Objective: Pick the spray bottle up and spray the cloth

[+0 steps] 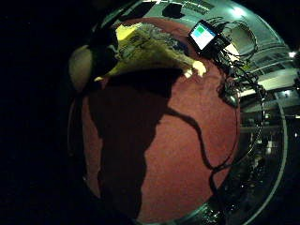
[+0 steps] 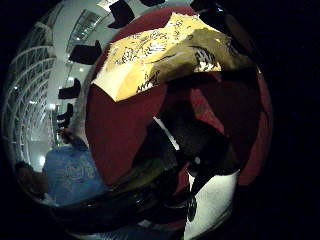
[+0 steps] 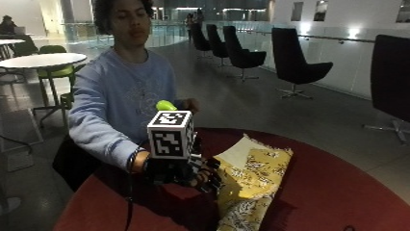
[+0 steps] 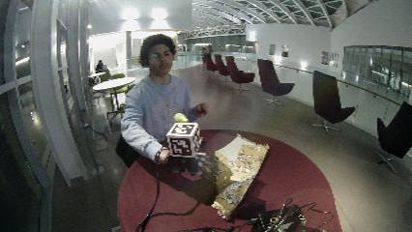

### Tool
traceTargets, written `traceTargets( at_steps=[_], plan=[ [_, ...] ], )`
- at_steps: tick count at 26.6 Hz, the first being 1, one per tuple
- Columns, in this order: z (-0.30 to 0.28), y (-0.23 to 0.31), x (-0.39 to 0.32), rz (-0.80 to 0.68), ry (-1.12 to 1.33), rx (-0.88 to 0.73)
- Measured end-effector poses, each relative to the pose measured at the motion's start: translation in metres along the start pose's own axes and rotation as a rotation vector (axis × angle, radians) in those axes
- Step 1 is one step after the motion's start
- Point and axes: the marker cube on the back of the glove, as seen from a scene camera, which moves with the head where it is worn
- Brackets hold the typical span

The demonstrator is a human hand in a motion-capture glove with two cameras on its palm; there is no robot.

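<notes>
Step in hand: aiming the spray. Gloved right hand (image 3: 183, 171) is raised over the red desk (image 3: 333, 192), fingers curled round the spray bottle (image 3: 168, 105); its green top shows above the hand. Yellow patterned cloth (image 3: 253, 180) lies on the desk at the hand's 3 o'clock, just beside it. Next: point the nozzle at the cloth and squeeze the trigger.

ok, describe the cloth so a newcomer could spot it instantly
Start at the round red table in front of the seated person. The cloth lies crumpled on it, just beside the gloved right hand. It is yellow with a dark-and-white scribbled print, the only patterned thing on the plain red top.
</notes>
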Motion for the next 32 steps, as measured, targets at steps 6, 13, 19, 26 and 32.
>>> traceTargets(
  at_steps=[6,13,19,26,32],
  plan=[
    [0.0008,0.0024,-0.0002,0.011,0.006,-0.011],
    [0.0002,0.0034,-0.001,0.014,0.008,-0.021],
    [-0.0036,0.0034,-0.0008,0.02,-0.003,-0.009],
    [-0.0056,0.0026,0.0004,0.021,0.002,-0.007],
    [-0.0076,0.01,0.0061,0.037,0.0,-0.017]
  ],
)
